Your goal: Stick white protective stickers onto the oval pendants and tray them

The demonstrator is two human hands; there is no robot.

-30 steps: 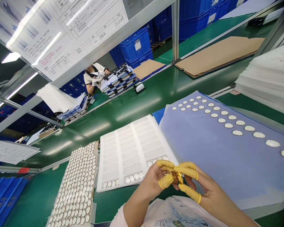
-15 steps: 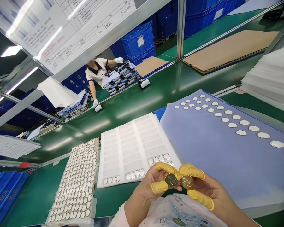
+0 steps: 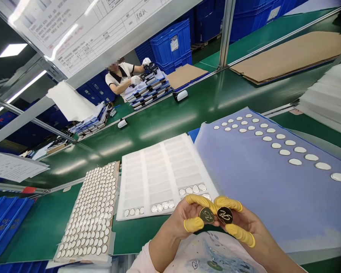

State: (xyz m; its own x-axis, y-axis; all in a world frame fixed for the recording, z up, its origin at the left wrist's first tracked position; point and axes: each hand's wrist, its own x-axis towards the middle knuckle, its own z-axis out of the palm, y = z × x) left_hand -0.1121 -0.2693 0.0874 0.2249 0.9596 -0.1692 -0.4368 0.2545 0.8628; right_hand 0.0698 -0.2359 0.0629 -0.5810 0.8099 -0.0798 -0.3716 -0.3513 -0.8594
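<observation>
Left hand [image 3: 182, 215] has fingers clamped on the rim of one lettered disc [image 3: 206, 215]; right hand [image 3: 248, 223] pinches a second disc [image 3: 224, 215] alongside, before the shirt [image 3: 197, 252]. Likely light, stiff, slippery, scratch-prone; edges suit gripping best.

I see a gold-scripted, gold-rimmed black disc [image 3: 224, 215], an olive-looking disc [image 3: 207, 215], plain yellow finger covers [image 3: 193, 224] and a violet sheet [image 3: 252, 185].

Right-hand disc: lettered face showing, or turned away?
Showing. Gold script is visible on the dark face of the disc in the right hand, held between yellow-covered fingers.
</observation>
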